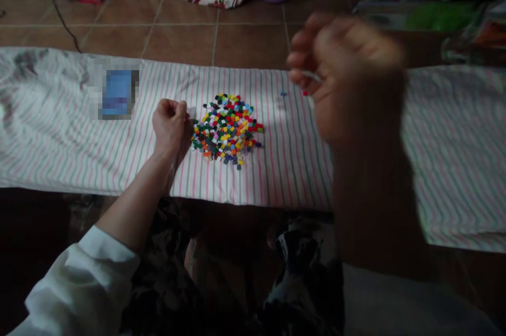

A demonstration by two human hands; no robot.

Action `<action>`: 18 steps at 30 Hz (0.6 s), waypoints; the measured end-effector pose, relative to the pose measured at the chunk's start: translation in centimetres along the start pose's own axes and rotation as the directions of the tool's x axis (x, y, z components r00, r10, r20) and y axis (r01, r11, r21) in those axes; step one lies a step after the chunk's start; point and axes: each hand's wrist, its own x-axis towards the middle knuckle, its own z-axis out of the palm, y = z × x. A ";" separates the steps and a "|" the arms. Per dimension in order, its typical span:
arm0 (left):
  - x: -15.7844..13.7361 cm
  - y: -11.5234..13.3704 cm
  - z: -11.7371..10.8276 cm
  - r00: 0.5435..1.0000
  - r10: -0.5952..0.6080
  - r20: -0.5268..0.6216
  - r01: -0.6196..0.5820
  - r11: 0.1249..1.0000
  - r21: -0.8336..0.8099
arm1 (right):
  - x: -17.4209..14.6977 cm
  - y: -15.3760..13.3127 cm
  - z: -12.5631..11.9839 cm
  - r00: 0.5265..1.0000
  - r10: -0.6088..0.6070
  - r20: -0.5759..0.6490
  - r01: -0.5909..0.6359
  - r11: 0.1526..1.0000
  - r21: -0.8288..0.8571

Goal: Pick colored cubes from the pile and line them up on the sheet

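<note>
- Left hand (169,124) is sitting curled by the block pile (228,130); a nudge could be scattering it.
- Right hand (340,61) is hovering, curled; I can't tell either grip.

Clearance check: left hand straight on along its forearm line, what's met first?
The way looks free: the left hand would pass over striped cloth, leaving the pile of small coloured pieces to its right, then cross the cloth's far edge. Its height is unclear, so it may brush the cloth.
</note>
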 end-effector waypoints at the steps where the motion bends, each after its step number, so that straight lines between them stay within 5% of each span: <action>1: -0.1 0.0 -0.1 1.000 -0.014 -0.002 0.014 1.000 0.017 | 0.1 0.5 0.8 0.999 -0.030 0.038 0.032 0.997 -0.065; 3: -0.2 -0.1 -0.3 0.999 -0.001 0.034 -0.001 0.998 0.066 | 0.0 2.5 1.9 0.980 -0.095 0.176 0.144 0.946 -0.290; 6: -0.3 -0.5 -0.5 0.990 0.116 0.084 -0.133 0.964 0.232 | -0.2 6.2 2.0 0.917 -0.143 0.373 0.343 0.762 -0.550; 10: -0.8 -0.3 -0.4 0.896 0.277 0.348 -0.388 0.868 0.309 | -0.1 8.9 1.1 0.888 -0.045 0.458 0.386 0.615 -0.688; 14: -1.4 0.3 0.2 0.818 0.319 0.479 -0.488 0.826 0.283 | 0.2 9.4 1.9 0.860 -0.015 0.510 0.388 0.668 -0.635; 18: -1.4 0.5 1.0 0.842 0.296 0.452 -0.445 0.854 0.269 | 0.6 9.7 2.9 0.856 -0.054 0.515 0.354 0.787 -0.505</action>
